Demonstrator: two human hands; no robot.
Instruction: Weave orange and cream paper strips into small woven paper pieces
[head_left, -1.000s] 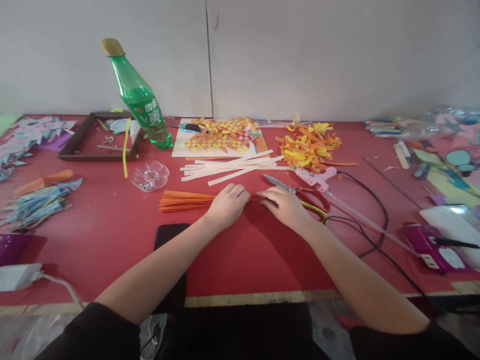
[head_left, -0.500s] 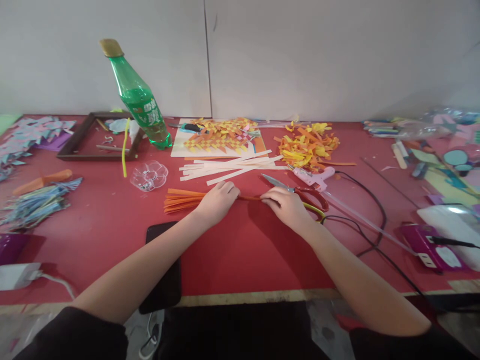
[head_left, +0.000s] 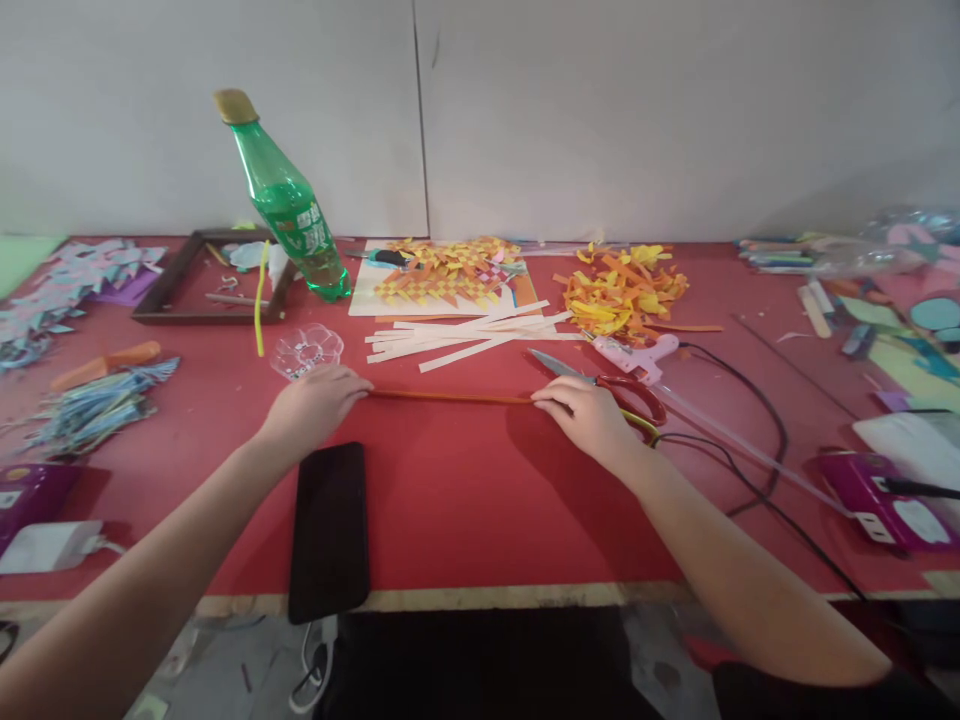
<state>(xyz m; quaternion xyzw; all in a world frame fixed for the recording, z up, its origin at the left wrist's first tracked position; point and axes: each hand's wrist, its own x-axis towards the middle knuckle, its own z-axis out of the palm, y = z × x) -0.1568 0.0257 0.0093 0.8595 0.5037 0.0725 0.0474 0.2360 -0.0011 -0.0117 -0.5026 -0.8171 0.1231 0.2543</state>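
Observation:
Between my two hands a bundle of narrow orange paper strips point(head_left: 450, 397) is held level and straight, just above the red tabletop. My left hand point(head_left: 319, 405) is closed on its left end, and its fingers hide that end. At the right end my right hand point(head_left: 581, 410) pinches the strips between thumb and fingers. Scissors point(head_left: 634, 395) with red and yellow handles lie right beside my right hand, partly covered by it. A clear flower-shaped dish point(head_left: 307, 348) with small bits in it sits just behind my left hand. Cream paper strips point(head_left: 465, 335) lie beyond the orange ones.
A green bottle point(head_left: 292, 215) stands at the back left by a wooden frame point(head_left: 169, 285). A black phone point(head_left: 330, 530) lies near the front edge. At right are a pink glue gun point(head_left: 637, 355) with a cable, yellow-orange paper curls point(head_left: 622, 290) and a purple power box point(head_left: 885, 500).
My left hand has slid left along the orange strips to their far end, and their fanned-out ends are now gathered in it. My right hand keeps its grip.

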